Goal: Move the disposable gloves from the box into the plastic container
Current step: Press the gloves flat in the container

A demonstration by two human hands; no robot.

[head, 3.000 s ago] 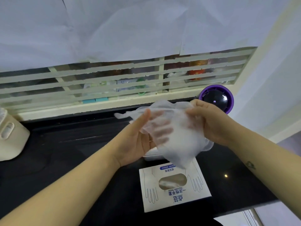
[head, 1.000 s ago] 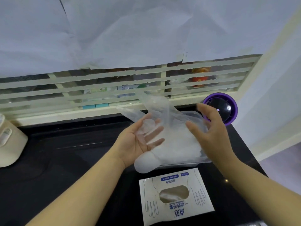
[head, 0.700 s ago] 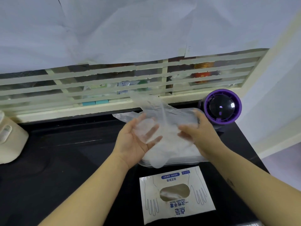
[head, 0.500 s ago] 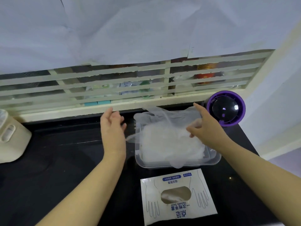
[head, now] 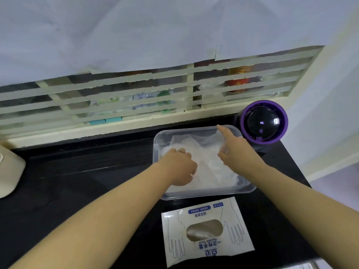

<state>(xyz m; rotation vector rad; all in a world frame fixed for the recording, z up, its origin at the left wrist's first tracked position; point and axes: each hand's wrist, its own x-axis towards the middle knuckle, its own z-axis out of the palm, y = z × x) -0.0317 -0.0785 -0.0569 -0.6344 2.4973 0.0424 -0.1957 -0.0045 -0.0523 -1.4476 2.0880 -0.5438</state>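
gloves (head: 210, 169): a crumpled heap of thin, see-through white film lying inside the plastic container (head: 206, 194), filling most of its floor; a looser fold rises against the far wall; container is clear, rectangular with rounded corners, sitting flat on the black counter (head: 87, 171); left hand (head: 179, 167) is in the container's left half, back of the hand up, knuckles bent and fingers tucked down into the heap; fingertips are hidden, so cannot tell whether it pinches film or only presses; right hand (head: 236, 151) lies over the right half, fingers loose and spread on the gloves, forefinger stretched toward the far right corner, holding nothing; box (head: 206, 232) lies flat just in front of the container, not touching it, white with blue print and outline drawings of hands, an oval opening in its top showing more film inside; a round purple-rimmed gadget (head: 263, 122) with a dark domed face stands just beyond the container's far right corner; a cream-coloured object (head: 9, 171) sits at the counter's left edge, well apart; behind the counter, cream slats (head: 136, 90) across a window, white sheeting (head: 155, 32) above.
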